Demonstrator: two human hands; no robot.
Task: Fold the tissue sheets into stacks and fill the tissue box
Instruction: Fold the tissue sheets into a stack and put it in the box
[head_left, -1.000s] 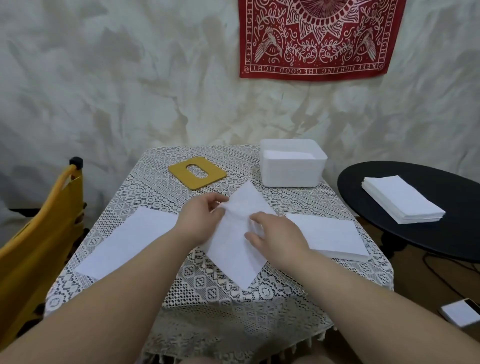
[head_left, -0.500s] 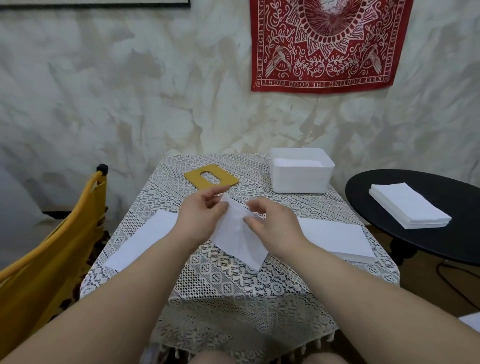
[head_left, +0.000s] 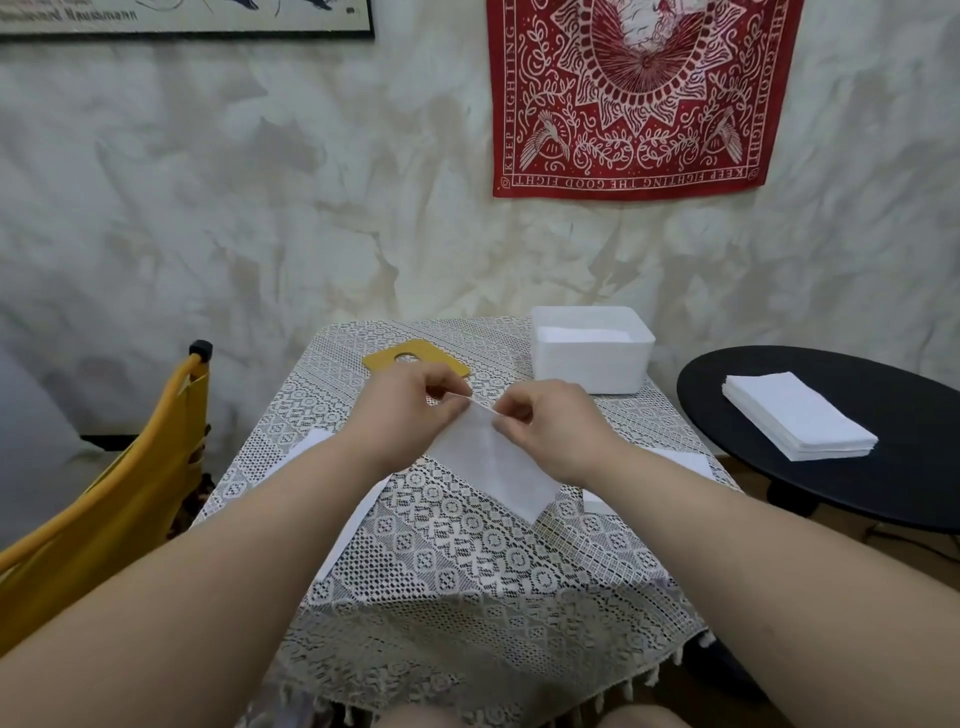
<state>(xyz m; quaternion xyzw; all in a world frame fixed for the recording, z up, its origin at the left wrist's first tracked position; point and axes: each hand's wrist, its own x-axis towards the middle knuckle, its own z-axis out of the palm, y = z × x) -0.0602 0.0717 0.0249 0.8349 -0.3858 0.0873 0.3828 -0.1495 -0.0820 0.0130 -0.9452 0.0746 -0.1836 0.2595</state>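
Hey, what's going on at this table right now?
A person is folding a tissue sheet. Both the left hand and the right hand pinch its top edge, lifted above the lace-covered table, with the lower corner hanging down to the cloth. The white box sits open at the far side with tissue already inside, its yellow lid beside it. More sheets wait stacked on the black side table.
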